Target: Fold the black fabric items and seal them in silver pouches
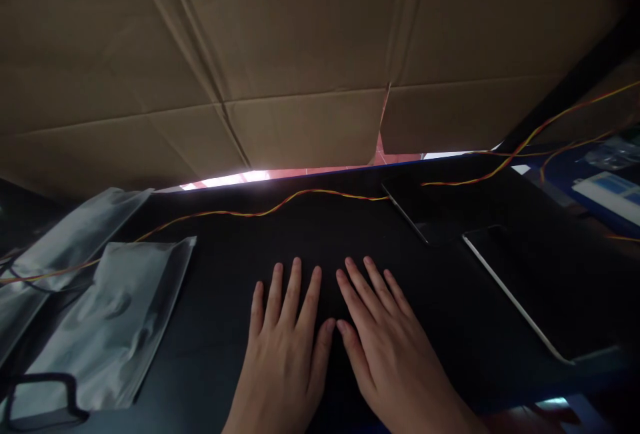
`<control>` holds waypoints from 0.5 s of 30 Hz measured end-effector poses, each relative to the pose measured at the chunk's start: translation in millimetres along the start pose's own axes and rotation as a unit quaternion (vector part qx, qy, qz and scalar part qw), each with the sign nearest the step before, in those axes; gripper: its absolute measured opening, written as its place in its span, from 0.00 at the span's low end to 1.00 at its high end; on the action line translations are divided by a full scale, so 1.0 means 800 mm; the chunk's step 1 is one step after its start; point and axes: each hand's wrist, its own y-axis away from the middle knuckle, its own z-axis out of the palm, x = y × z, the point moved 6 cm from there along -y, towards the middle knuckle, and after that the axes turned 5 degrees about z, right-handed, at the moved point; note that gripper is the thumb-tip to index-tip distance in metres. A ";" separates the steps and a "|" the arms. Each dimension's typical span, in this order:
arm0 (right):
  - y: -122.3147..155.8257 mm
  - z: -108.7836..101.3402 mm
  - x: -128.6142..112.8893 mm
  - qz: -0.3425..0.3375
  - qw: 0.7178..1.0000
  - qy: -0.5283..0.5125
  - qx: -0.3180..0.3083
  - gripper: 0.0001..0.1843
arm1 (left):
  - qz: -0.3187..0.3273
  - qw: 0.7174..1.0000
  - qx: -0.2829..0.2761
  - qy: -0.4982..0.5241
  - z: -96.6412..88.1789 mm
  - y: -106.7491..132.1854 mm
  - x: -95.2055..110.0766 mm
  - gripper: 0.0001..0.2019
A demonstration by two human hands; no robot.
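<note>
My left hand (286, 337) lies flat, palm down, on the black mat (220, 274), fingers stretched out and holding nothing. My right hand (385, 337) rests flat beside it, fingers spread, thumbs almost touching. Both sit at the near middle of the mat. To the right lie two dark flat tablets: one (540, 287) with a silver edge close to my right hand, another (430, 211) farther back. To the left lie silvery anti-static bags (115, 314).
A brown cardboard wall (300, 54) stands along the far edge. A red-and-yellow twisted wire (260, 211) runs across the back of the mat; more wires (550, 121) rise at the right. A blue surface with a packet (607, 194) is at far right.
</note>
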 end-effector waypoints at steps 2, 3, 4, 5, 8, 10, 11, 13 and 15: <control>-0.001 0.001 0.000 0.004 1.000 -0.004 -0.004 0.33 | -0.001 1.000 0.000 0.004 0.001 -0.001 0.001 0.30; -0.001 0.001 0.001 0.006 1.000 -0.004 -0.004 0.33 | -0.002 1.000 -0.001 0.006 0.001 -0.001 0.002 0.30; -0.001 0.001 0.001 0.005 1.000 -0.005 -0.004 0.33 | -0.004 1.000 -0.002 0.010 0.002 -0.001 0.003 0.30; -0.001 0.001 0.001 0.004 1.000 -0.007 -0.002 0.32 | -0.007 1.000 -0.002 0.015 0.002 0.000 0.003 0.30; -0.001 0.000 0.000 0.002 1.000 -0.015 0.004 0.32 | -0.009 0.998 -0.014 0.053 0.000 0.003 -0.005 0.30; 0.000 -0.001 0.001 0.006 1.000 -0.025 0.006 0.32 | -0.014 0.995 -0.029 0.090 -0.004 0.009 -0.022 0.30; 0.000 -0.001 0.001 0.008 1.000 -0.029 0.006 0.31 | -0.026 0.994 -0.031 0.104 -0.008 0.013 -0.037 0.29; 0.000 -0.001 0.001 0.013 0.999 -0.036 0.005 0.32 | -0.077 0.990 -0.018 0.115 -0.019 0.024 -0.079 0.28; 0.000 -0.001 0.001 0.013 0.999 -0.034 0.002 0.32 | -0.141 0.985 0.018 0.100 -0.029 0.039 -0.131 0.27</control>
